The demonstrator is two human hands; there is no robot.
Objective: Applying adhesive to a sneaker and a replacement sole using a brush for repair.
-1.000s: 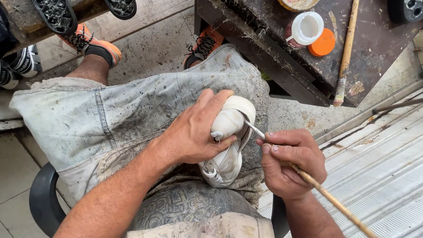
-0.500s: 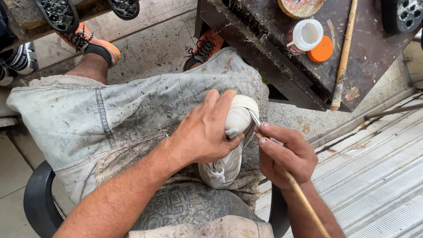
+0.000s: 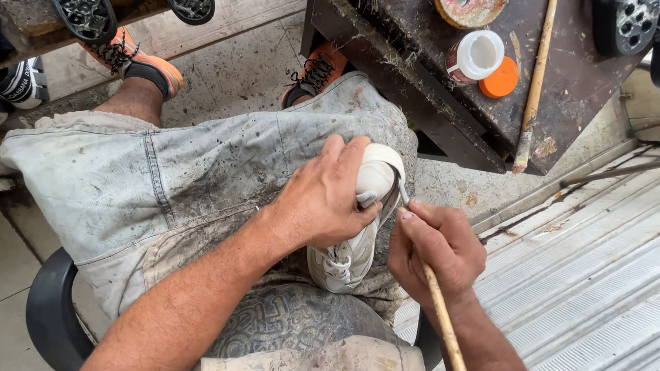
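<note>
A white sneaker point(image 3: 353, 242) rests on my right thigh, its heel up and its laces toward me. My left hand point(image 3: 322, 196) is clamped over the sneaker's heel end, holding it steady. My right hand point(image 3: 435, 249) grips a long wooden-handled tool point(image 3: 443, 324). The tool's thin metal tip point(image 3: 398, 190) touches the sneaker's edge beside my left fingers. The handle runs back past my right wrist toward the lower edge of the view.
I sit on a black chair point(image 3: 50, 310) in stained denim shorts point(image 3: 160, 178) and orange shoes point(image 3: 139, 62). A dark workbench point(image 3: 452, 102) ahead carries a white jar point(image 3: 473, 58), an orange lid point(image 3: 502, 78), a wooden stick point(image 3: 533, 90) and a round tin point(image 3: 468, 6). Shoe soles point(image 3: 78, 4) lie at upper left. Corrugated metal sheet point(image 3: 600, 294) covers the right.
My right hand has swung the tool's handle from pointing out right to pointing back toward me, with the tip staying at the sneaker's edge. My left hand has kept its hold.
</note>
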